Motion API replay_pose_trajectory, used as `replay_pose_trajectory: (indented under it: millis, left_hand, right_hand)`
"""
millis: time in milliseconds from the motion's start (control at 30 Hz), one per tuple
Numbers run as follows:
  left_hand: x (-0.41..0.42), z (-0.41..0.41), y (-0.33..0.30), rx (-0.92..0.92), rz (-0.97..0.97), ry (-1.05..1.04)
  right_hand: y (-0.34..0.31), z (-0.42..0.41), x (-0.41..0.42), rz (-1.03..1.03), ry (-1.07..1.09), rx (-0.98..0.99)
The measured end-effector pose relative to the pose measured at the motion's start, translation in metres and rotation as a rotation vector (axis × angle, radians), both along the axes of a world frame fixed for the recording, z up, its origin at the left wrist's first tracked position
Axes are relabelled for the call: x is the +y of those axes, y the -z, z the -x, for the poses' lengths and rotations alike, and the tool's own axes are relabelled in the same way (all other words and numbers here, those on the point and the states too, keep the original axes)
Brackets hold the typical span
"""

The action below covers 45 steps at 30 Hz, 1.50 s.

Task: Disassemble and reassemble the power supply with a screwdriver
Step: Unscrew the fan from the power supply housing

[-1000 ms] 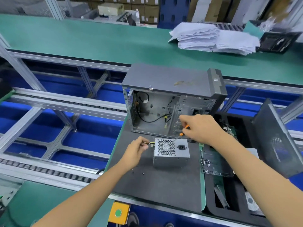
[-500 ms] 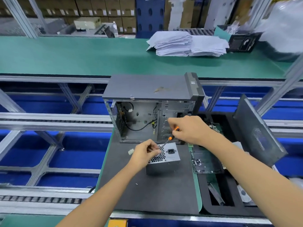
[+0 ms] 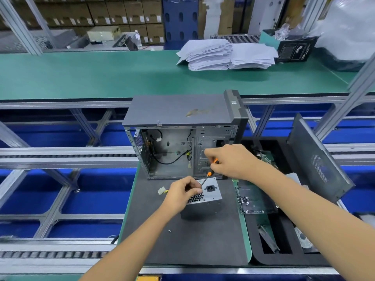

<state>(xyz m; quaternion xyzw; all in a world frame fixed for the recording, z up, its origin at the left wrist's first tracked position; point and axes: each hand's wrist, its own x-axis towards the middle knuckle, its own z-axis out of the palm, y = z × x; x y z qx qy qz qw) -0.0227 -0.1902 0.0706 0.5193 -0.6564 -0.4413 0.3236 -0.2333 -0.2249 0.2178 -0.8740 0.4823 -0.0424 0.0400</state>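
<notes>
PSU (image 3: pixel 205 201) sits on the table (image 3: pixel 194 244) right in front of the open case (image 3: pixel 182 138), fan grille up. Left hand (image 3: pixel 182 194) is curled over its top near corner, looks like it's pinching something small by the tip, can't tell what. Right hand (image 3: pixel 233 161) grips the screwdriver (image 3: pixel 210 172), tip angled down at that corner. I'd say keep the PSU pinned flat, stand the driver straighter, and press down before turning so it doesn't cam out.

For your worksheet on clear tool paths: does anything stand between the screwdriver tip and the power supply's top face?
Nothing visible does. The right hand holds the screwdriver slanting down to the power supply. The left hand rests on the grille beside the shaft; its fingers hide the tip's contact.
</notes>
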Motion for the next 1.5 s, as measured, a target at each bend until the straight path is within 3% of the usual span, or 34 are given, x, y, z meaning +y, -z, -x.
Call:
replay_pose_trajectory:
  millis: [133,267,767,1200,1333,1500]
  left_hand:
    - [0.001,0.004,0.001,-0.029,-0.052,0.026]
    - [0.004,0.011,0.000,-0.321,0.043,0.018]
    - [0.006,0.020,0.000,-0.478,0.014,0.007]
    - [0.004,0.020,-0.002,-0.483,-0.029,0.000]
    - [0.007,0.018,-0.002,-0.425,-0.006,-0.011]
    - [0.008,0.012,0.001,-0.351,-0.005,0.027]
  right_hand:
    - [0.004,-0.004,0.002,-0.012,-0.080,0.049]
    - [0.008,-0.010,0.004,-0.028,-0.165,0.123]
    - [0.022,-0.021,0.001,-0.038,-0.269,0.217]
    - [0.017,-0.022,-0.002,-0.132,-0.249,0.228]
    - [0.015,-0.027,-0.001,-0.286,-0.345,0.118]
    - [0.016,-0.028,-0.005,-0.111,-0.363,0.273]
